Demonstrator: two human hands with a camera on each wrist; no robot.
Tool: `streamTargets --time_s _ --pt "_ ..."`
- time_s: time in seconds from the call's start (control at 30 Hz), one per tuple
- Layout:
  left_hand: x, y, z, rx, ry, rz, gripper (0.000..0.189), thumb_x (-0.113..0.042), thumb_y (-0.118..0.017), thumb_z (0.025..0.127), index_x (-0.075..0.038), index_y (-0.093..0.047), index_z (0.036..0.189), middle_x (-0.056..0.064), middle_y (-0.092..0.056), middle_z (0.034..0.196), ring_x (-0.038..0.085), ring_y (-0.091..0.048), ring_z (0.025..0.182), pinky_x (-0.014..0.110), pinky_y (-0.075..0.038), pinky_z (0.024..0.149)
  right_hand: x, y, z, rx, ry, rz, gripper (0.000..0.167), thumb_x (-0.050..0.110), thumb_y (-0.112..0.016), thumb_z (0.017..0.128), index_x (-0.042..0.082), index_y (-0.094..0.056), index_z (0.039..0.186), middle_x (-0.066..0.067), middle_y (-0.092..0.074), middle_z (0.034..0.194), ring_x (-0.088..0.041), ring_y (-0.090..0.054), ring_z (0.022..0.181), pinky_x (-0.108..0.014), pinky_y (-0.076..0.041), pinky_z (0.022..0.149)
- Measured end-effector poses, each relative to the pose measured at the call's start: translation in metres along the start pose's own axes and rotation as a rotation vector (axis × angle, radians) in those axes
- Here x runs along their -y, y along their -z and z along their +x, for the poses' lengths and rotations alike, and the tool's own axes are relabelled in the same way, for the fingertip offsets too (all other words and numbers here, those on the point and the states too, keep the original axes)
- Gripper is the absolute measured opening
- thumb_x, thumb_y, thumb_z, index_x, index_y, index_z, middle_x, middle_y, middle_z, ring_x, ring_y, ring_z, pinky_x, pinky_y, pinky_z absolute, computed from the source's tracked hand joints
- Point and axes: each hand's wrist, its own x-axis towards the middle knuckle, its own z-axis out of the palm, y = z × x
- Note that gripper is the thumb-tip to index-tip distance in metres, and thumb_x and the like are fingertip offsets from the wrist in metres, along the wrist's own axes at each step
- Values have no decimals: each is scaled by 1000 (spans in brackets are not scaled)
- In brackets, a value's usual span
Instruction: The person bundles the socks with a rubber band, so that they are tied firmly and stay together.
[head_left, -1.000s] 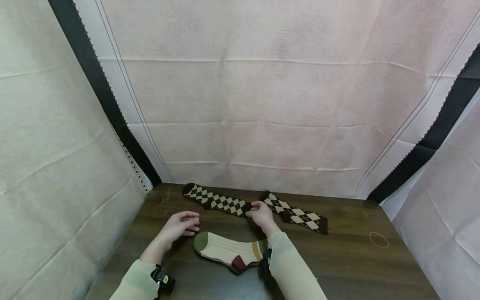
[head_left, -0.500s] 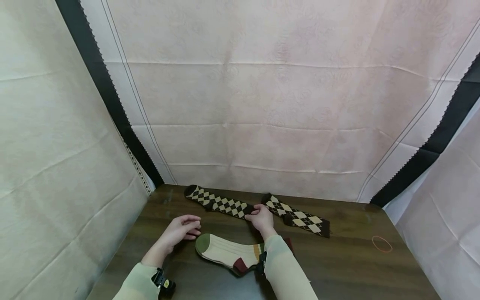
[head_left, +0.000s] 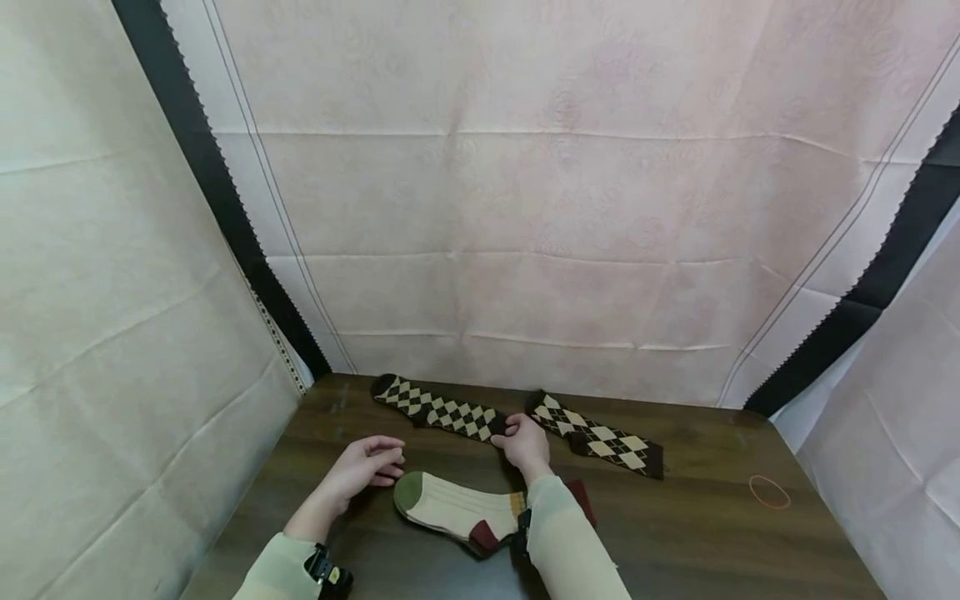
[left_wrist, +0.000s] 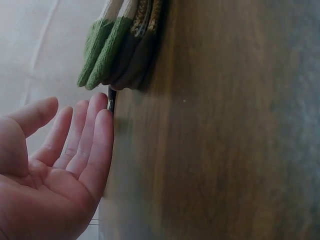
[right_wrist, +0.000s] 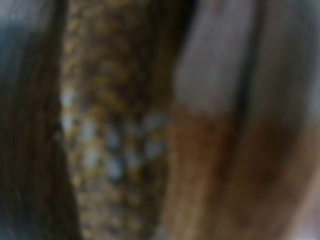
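Observation:
Two argyle socks lie flat along the table's far side: a left sock [head_left: 450, 414] and a right sock [head_left: 600, 437], both dark with cream diamonds. My right hand [head_left: 525, 446] pinches the dark cuff of the left one between thumb and fingers. Nearer me is a pile of socks [head_left: 457, 504], topped by a cream sock with green toe and burgundy heel; my right forearm covers its cuff end. Close-up knit [right_wrist: 115, 125] fills the blurred right wrist view. My left hand [head_left: 363, 471] is beside the pile's green toes [left_wrist: 102, 55], fingers loosely extended and holding nothing.
A thin orange rubber band [head_left: 769, 492] lies on the brown wooden table [head_left: 697, 533] at the right. Pale fabric walls [head_left: 525, 208] stand behind the table and at both sides. A burgundy sock end [head_left: 582, 502] shows beside the right sleeve.
The view shifts slightly, moving the scene down and right. My right hand stays at the left argyle sock's cuff as its forearm swings a little leftward, uncovering the burgundy end. The left hand keeps its place.

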Motion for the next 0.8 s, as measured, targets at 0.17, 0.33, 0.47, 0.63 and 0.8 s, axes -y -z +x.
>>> streamTargets --time_s 0.17,0.33,0.47,0.63,0.8 --pt "-1 -2 -1 0 1 -1 42 -18 -65 109 9 -59 140 24 -70 120 31 -74 100 44 -64 83 -2 -2 1 4 34 -45 22 22 -88 91 11 -75 105 -1 -70 98 -25 -66 92 -48 -55 87" --pt "-2 -3 1 6 -9 1 44 -21 -66 109 9 -60 139 25 -70 120 30 -74 99 44 -64 83 1 3 1 11 62 -46 18 25 -83 95 10 -74 100 -3 -70 97 -26 -65 89 -49 -55 84" --pt "-4 -4 2 6 -5 1 42 -20 -66 108 9 -61 139 24 -71 118 29 -74 97 42 -64 82 0 12 2 83 75 -14 19 26 -77 100 7 -72 101 -6 -69 99 -24 -62 87 -44 -53 80" --pt "-3 -4 6 9 0 5 40 -18 -65 109 9 -61 138 22 -71 117 31 -74 98 42 -64 82 0 35 -3 280 63 104 14 14 -71 103 3 -63 101 -10 -68 99 -21 -65 84 -35 -55 72" --pt "-2 -5 13 1 9 23 38 -16 -64 109 8 -62 137 22 -71 117 30 -74 97 42 -64 81 -5 65 -11 416 40 112 12 8 -69 104 2 -59 106 -10 -74 102 -22 -70 87 -36 -59 74"
